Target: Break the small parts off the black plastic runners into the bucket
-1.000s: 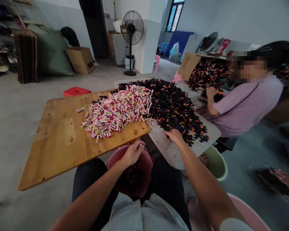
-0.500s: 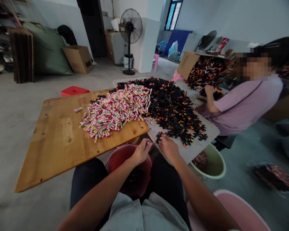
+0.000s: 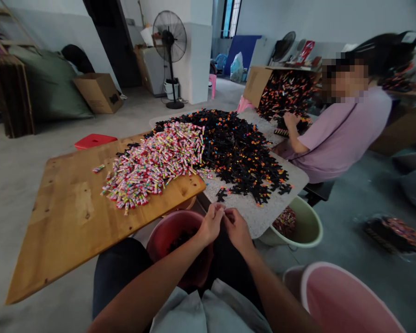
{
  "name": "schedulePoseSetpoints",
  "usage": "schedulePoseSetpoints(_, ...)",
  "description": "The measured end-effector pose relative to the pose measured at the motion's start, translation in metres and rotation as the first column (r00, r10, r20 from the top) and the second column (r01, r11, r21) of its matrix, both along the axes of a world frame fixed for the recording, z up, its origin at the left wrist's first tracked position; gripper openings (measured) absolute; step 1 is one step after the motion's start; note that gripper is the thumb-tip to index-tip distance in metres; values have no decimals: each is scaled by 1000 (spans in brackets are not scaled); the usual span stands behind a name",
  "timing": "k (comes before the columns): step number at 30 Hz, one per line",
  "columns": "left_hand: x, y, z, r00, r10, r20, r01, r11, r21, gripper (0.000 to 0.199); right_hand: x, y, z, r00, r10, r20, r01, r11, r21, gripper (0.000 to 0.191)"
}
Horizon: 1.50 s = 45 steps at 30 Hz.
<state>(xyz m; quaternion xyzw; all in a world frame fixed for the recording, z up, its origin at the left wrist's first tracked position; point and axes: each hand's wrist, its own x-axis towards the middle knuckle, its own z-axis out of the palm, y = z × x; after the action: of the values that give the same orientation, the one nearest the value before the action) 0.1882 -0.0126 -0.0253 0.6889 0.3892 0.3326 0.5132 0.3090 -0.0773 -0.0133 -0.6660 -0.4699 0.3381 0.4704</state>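
My left hand (image 3: 211, 225) and my right hand (image 3: 238, 230) meet just past the front edge of the grey speckled table (image 3: 260, 221). Both are closed in a pinch, fingertips almost touching; what lies between them is too small and covered to make out. Ahead and to the left, a heap of small pink-and-white wrapped tubes (image 3: 152, 162) with red ends lies partly on a wooden board (image 3: 65, 199). Beside it spreads a big pile of black pieces (image 3: 239, 152) with orange and blue tips. Below my left forearm, a red bucket (image 3: 159, 236) between my legs holds dark pieces.
A co-worker in a pink shirt (image 3: 346, 129) sits at the right, hands at black pieces near a full cardboard box (image 3: 256, 85). A green tub (image 3: 310, 226) and a pink tub (image 3: 346, 296) stand at my right. A red stool (image 3: 95, 141) is behind the board.
My right hand has drawn back from the small black pieces at the table edge and come to my left hand. The view has shifted slightly to the right.
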Motion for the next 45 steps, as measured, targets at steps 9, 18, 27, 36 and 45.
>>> schedulePoseSetpoints(9,-29,72,-2,622,-73,-779,698,504,510,67,33,-14,-13,979,-141,-144,128,987,-93,33)
schedulePoseSetpoints(18,-25,65,6,720,-84,-689,638,469,611,25,31,-18,4,950,-151,-274,134,988,-80,38)
schedulePoseSetpoints(27,-41,4,33,992,-124,-11,125,991,48,18,9,-21,38,866,8,-501,10,999,34,38)
schedulePoseSetpoints(36,-80,-12,70,941,-144,305,243,916,-318,19,-34,-16,60,815,132,-565,-136,990,36,34)
schedulePoseSetpoints(45,-105,-16,70,978,-81,-190,159,880,448,37,-37,-8,59,812,143,-566,-138,989,51,28)
